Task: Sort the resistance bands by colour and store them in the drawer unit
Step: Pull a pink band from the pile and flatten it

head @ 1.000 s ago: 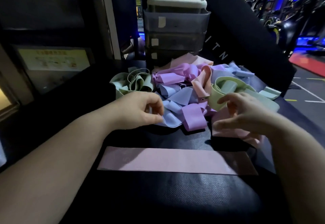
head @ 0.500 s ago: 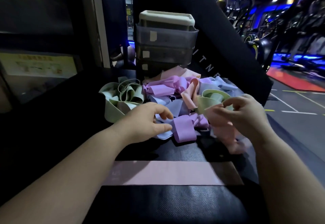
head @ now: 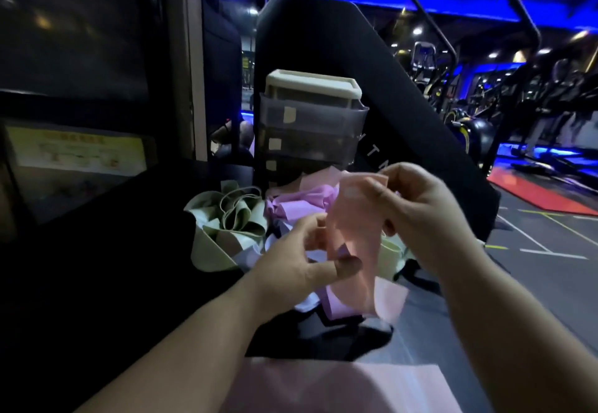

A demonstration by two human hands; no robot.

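Note:
A pink resistance band (head: 354,234) hangs in the air above the pile. My right hand (head: 417,208) pinches its top end and my left hand (head: 304,257) grips its lower part between thumb and fingers. Behind and under it lies the mixed pile: green bands (head: 233,218) on the left, purple bands (head: 297,205) in the middle, pale blue ones mostly hidden by my hands. Another pink band (head: 339,386) lies flat at the near edge. The grey drawer unit (head: 310,131) with a cream top stands behind the pile, all drawers closed.
Everything rests on a black padded bench (head: 129,283); its upright black backrest (head: 323,43) rises behind the drawer unit. A yellow notice (head: 77,150) is on the left wall. Gym machines (head: 485,114) and floor markings fill the right.
My right hand has lifted a pink band out of the pile and raised it. My left hand let go of the blue band and took hold of the pink one. The camera tilted up.

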